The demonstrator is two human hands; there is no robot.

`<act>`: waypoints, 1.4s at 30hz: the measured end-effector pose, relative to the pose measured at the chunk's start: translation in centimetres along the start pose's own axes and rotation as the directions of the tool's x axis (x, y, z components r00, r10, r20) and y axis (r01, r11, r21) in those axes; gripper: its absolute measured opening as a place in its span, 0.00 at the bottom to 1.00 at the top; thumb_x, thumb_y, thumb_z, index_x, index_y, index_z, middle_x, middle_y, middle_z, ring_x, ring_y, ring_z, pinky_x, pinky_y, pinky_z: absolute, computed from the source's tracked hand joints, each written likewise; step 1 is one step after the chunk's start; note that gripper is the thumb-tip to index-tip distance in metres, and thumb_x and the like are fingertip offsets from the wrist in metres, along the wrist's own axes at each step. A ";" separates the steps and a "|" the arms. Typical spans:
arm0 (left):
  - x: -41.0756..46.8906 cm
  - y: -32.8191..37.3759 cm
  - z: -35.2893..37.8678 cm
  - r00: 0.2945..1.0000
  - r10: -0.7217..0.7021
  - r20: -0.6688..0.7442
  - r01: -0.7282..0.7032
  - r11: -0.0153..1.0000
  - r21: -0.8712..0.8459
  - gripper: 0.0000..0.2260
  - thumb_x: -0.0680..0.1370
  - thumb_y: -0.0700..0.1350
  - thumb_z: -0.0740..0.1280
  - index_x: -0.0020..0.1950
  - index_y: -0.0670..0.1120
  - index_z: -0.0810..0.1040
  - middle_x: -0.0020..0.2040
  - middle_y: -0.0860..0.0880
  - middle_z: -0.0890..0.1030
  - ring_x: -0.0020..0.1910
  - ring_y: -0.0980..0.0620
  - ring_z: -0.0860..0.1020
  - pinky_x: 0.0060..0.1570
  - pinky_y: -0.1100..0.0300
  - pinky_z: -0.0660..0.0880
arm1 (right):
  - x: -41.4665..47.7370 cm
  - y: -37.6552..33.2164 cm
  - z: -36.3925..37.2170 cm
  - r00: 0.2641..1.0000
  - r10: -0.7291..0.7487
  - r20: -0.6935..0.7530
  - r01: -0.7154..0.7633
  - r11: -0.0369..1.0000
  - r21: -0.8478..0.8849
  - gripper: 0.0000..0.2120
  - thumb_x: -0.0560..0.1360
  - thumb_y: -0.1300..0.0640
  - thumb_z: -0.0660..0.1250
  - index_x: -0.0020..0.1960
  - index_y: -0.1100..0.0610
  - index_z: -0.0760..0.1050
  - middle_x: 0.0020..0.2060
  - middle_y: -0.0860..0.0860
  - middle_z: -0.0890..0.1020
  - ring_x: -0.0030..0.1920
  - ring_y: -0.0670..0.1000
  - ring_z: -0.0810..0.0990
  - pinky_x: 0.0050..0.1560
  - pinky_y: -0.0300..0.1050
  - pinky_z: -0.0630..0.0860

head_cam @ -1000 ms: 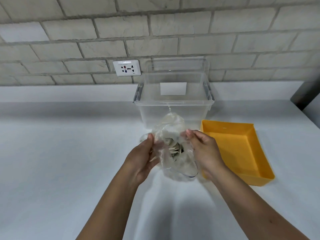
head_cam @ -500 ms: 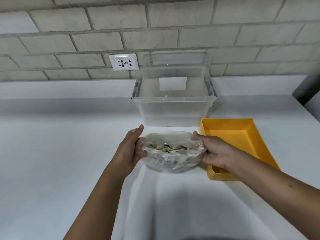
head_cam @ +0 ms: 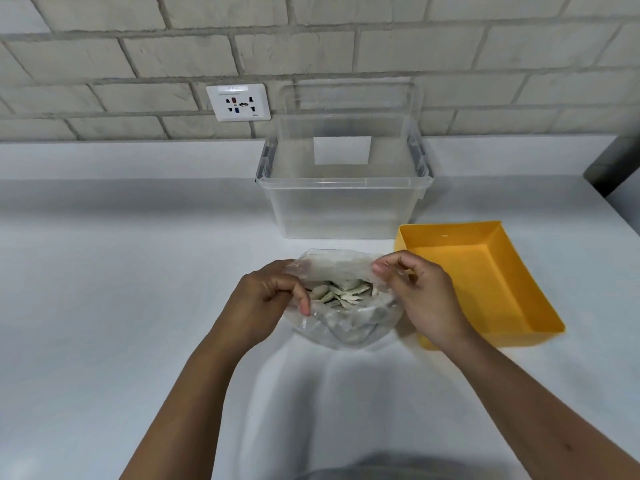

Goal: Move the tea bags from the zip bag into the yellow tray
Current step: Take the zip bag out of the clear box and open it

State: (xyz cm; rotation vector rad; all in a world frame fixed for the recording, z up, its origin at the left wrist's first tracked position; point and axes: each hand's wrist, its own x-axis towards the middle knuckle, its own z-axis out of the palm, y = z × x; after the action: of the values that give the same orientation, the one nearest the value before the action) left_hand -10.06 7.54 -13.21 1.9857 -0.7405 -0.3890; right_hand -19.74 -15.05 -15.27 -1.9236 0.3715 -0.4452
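A clear zip bag (head_cam: 346,323) stands on the white table in front of me, its mouth pulled wide. Several pale tea bags (head_cam: 341,294) lie inside it. My left hand (head_cam: 263,303) pinches the bag's left rim with curled fingers. My right hand (head_cam: 419,299) pinches the right rim between thumb and fingers. The yellow tray (head_cam: 485,282) sits just right of the bag with nothing in it; my right hand covers part of its near-left corner.
A clear plastic storage box (head_cam: 343,199) stands behind the bag against the wall ledge. A wall socket (head_cam: 238,102) is on the brick wall. A dark object (head_cam: 613,164) shows at the far right edge.
The bag went from hanging upright between my hands to sitting lower on the table with its mouth spread. Both hands shifted their grip onto the rim.
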 end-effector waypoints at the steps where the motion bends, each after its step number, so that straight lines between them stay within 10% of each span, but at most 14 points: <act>1: 0.0 0.1 -0.1 1.000 0.014 0.011 -0.015 0.999 0.034 0.28 0.75 0.25 0.59 0.38 0.58 0.86 0.54 0.62 0.80 0.56 0.65 0.77 0.52 0.75 0.67 | 0.3 -0.1 -0.3 0.999 0.030 0.011 -0.030 0.999 0.011 0.07 0.76 0.51 0.69 0.45 0.54 0.82 0.42 0.44 0.84 0.46 0.44 0.81 0.44 0.39 0.76; 6: 0.5 -0.4 0.4 0.996 0.079 0.032 -0.083 0.990 0.114 0.23 0.82 0.32 0.60 0.69 0.57 0.74 0.65 0.60 0.74 0.62 0.74 0.69 0.60 0.78 0.63 | 1.6 -1.2 -0.3 0.963 0.252 0.099 -0.269 0.933 0.240 0.12 0.80 0.54 0.64 0.48 0.62 0.81 0.41 0.46 0.83 0.39 0.44 0.78 0.38 0.29 0.73; 10: -0.1 -0.6 1.5 0.994 0.011 0.105 -0.027 0.988 0.151 0.27 0.82 0.38 0.63 0.77 0.60 0.63 0.69 0.63 0.69 0.49 0.72 0.73 0.53 0.77 0.67 | 1.0 -1.1 -0.5 0.997 0.044 0.061 -0.037 0.994 -0.107 0.07 0.79 0.47 0.64 0.55 0.48 0.74 0.47 0.45 0.77 0.46 0.44 0.76 0.40 0.35 0.71; 15: -0.6 0.4 1.5 0.978 -0.008 -0.209 0.034 0.992 0.121 0.19 0.79 0.46 0.69 0.66 0.62 0.73 0.59 0.63 0.76 0.46 0.64 0.78 0.45 0.71 0.72 | -1.1 -1.3 0.3 0.989 -0.010 -0.147 -0.030 0.963 -0.268 0.21 0.72 0.44 0.71 0.61 0.47 0.67 0.56 0.46 0.70 0.54 0.44 0.72 0.47 0.36 0.72; 19: -0.4 1.7 2.7 0.852 -0.332 -0.406 0.330 0.941 -0.078 0.14 0.79 0.59 0.65 0.58 0.52 0.73 0.45 0.56 0.80 0.41 0.56 0.79 0.42 0.57 0.73 | -1.8 -0.6 1.1 0.941 0.212 -0.264 -0.236 0.970 -0.063 0.15 0.74 0.45 0.70 0.54 0.54 0.76 0.45 0.43 0.80 0.45 0.40 0.77 0.41 0.28 0.70; 22: -0.6 0.9 3.6 0.816 -0.467 -0.340 0.410 0.883 -0.227 0.19 0.79 0.59 0.66 0.46 0.42 0.79 0.39 0.51 0.81 0.39 0.49 0.77 0.39 0.60 0.70 | -2.1 -0.5 1.3 0.943 0.248 -0.220 -0.237 0.968 0.078 0.10 0.74 0.47 0.71 0.46 0.54 0.81 0.38 0.44 0.83 0.37 0.40 0.79 0.40 0.32 0.73; 27: -0.5 1.8 3.7 0.762 -0.631 0.145 0.490 0.417 -0.766 0.19 0.73 0.58 0.70 0.52 0.43 0.83 0.47 0.47 0.87 0.44 0.52 0.83 0.42 0.62 0.80 | -1.8 -1.4 1.0 0.843 0.537 -0.028 -0.438 0.715 0.545 0.07 0.72 0.54 0.73 0.46 0.57 0.84 0.37 0.55 0.85 0.35 0.52 0.80 0.35 0.44 0.80; 34: -1.2 2.1 3.1 0.772 -0.621 0.137 0.527 0.506 -0.683 0.15 0.76 0.59 0.68 0.52 0.50 0.86 0.48 0.51 0.87 0.45 0.53 0.83 0.47 0.58 0.79 | -1.0 -2.4 -0.2 0.788 0.602 0.129 -0.545 0.586 0.599 0.07 0.75 0.57 0.71 0.47 0.60 0.81 0.35 0.53 0.85 0.33 0.49 0.84 0.33 0.42 0.81; 39: -2.4 2.8 3.8 0.832 -0.480 -0.278 0.360 0.848 -0.389 0.15 0.75 0.61 0.69 0.47 0.50 0.82 0.44 0.52 0.85 0.44 0.51 0.81 0.46 0.58 0.76 | -0.9 -2.5 -0.3 0.812 0.580 0.071 -0.515 0.653 0.556 0.09 0.73 0.54 0.73 0.46 0.60 0.82 0.37 0.55 0.86 0.32 0.49 0.82 0.31 0.40 0.80; 42: -2.9 2.2 4.5 0.808 -0.448 -0.382 0.352 0.887 -0.298 0.13 0.77 0.58 0.69 0.42 0.50 0.83 0.39 0.53 0.84 0.40 0.49 0.80 0.44 0.55 0.77 | -1.2 -2.4 -0.2 0.810 0.578 0.094 -0.529 0.653 0.542 0.08 0.73 0.54 0.73 0.47 0.60 0.82 0.39 0.55 0.86 0.33 0.49 0.83 0.33 0.41 0.80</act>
State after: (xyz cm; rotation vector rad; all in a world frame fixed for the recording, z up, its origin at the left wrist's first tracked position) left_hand -15.50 5.62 -13.61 1.9161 0.0233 -0.2334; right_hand -20.74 -13.78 -13.10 -1.1421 0.7782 -0.1862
